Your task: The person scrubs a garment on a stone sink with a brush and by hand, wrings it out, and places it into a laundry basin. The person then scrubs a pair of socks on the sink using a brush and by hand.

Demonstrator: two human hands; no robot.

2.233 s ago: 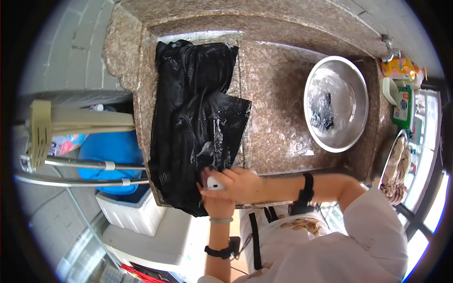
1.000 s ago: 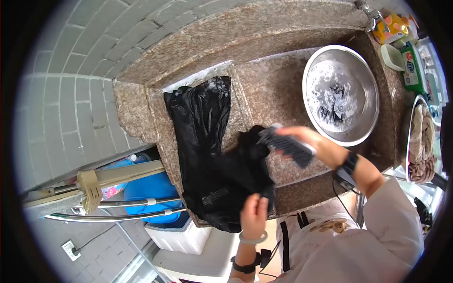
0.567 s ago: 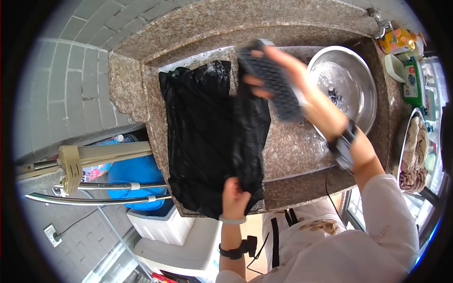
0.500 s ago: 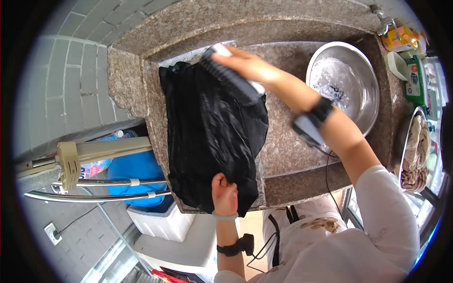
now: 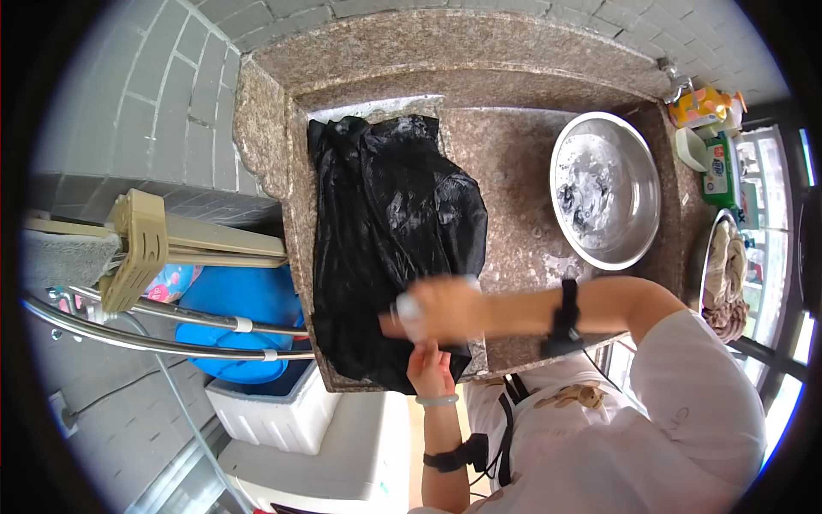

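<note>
A wet black garment (image 5: 385,214) lies spread over the stone washboard side of the sink, with whitish suds on it. My left hand (image 5: 431,370) pinches its near edge, fingers closed on the fabric. Just above it, my right hand (image 5: 449,308) is closed round a scrub brush (image 5: 410,317), blurred by motion. Only the brush's white back shows; the bristle side is hidden against the cloth.
A steel basin (image 5: 629,218) with sudsy water stands in the stone sink (image 5: 518,188) on the right. Soap packages (image 5: 719,171) line the ledge under a tap (image 5: 676,81). A blue bucket (image 5: 231,317) and metal rails (image 5: 188,343) are at the left.
My right hand has brought the brush from the garment's far side down to its near edge, close to my left hand. My left hand keeps its hold on the cloth. The view has shifted.
</note>
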